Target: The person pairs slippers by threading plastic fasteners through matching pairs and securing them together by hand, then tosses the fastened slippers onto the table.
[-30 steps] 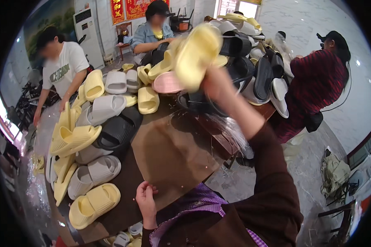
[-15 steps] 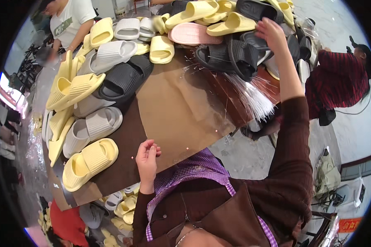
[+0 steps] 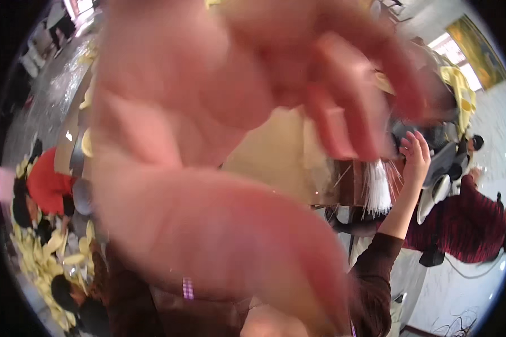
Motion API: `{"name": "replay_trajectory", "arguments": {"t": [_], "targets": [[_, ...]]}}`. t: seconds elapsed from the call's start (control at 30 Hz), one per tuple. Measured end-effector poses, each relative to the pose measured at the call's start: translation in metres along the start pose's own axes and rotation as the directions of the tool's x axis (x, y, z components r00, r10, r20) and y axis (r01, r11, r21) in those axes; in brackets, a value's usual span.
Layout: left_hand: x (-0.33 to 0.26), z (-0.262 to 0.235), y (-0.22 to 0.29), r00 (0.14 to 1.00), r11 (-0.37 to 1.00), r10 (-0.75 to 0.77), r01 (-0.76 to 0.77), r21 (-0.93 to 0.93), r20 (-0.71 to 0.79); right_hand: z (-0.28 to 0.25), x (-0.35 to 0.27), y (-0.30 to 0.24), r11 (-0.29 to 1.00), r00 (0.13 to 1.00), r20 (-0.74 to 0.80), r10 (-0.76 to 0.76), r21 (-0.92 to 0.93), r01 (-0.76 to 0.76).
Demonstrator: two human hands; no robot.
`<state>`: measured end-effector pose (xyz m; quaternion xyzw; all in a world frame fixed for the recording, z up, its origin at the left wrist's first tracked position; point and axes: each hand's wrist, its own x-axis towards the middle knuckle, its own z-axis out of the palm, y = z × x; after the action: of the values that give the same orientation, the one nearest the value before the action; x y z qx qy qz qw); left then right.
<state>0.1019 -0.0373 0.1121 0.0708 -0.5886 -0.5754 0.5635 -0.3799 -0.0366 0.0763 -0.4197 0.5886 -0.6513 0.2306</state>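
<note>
My left hand (image 3: 174, 95) is very close to the camera, large and blurred, and covers most of the table. Its thumb stands away from the bent fingers, and nothing shows in its grasp. Farther off to the right, my right hand (image 3: 416, 154) is raised with its fingers apart, holding nothing that I can see. Dark slippers (image 3: 443, 162) lie right beside it. Below and to the left of that hand hangs a bundle of thin white plastic strands (image 3: 376, 188). Brown cardboard (image 3: 275, 157) shows between my left thumb and fingers.
Yellow slippers (image 3: 461, 95) are piled at the far right. A person in a red and black striped top (image 3: 461, 224) is to the right. At the left, a person in red (image 3: 48, 180) bends near many yellow slippers (image 3: 53, 247) on the floor.
My left hand has risen from the table's near edge to just before the camera. The view has turned and shifted. My right hand now appears farther right and lower, still by the dark slippers.
</note>
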Motion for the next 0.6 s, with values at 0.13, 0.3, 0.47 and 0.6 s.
{"name": "replay_trajectory", "arguments": {"t": [0.13,0.3,0.47,0.6], "targets": [[0.008,-0.013,0.016,0.989,0.985,0.116,-0.103,0.141,-0.088,0.052,-0.028,-0.031,0.986,0.973,0.211,-0.089,-0.118,0.116],[0.016,-0.046,0.024,0.949,0.918,0.297,-0.252,0.307,-0.109,0.121,-0.036,-0.028,0.981,0.877,0.471,-0.092,-0.11,0.161],[-0.007,-0.051,0.031,0.955,0.922,0.242,-0.172,0.347,-0.17,0.207,-0.049,-0.008,0.963,0.734,0.68,-0.007,-0.194,0.188],[-0.015,-0.059,0.044,0.959,0.913,0.228,-0.151,0.379,-0.167,0.289,-0.042,0.056,0.941,0.703,0.697,-0.14,-0.128,0.315]]}}
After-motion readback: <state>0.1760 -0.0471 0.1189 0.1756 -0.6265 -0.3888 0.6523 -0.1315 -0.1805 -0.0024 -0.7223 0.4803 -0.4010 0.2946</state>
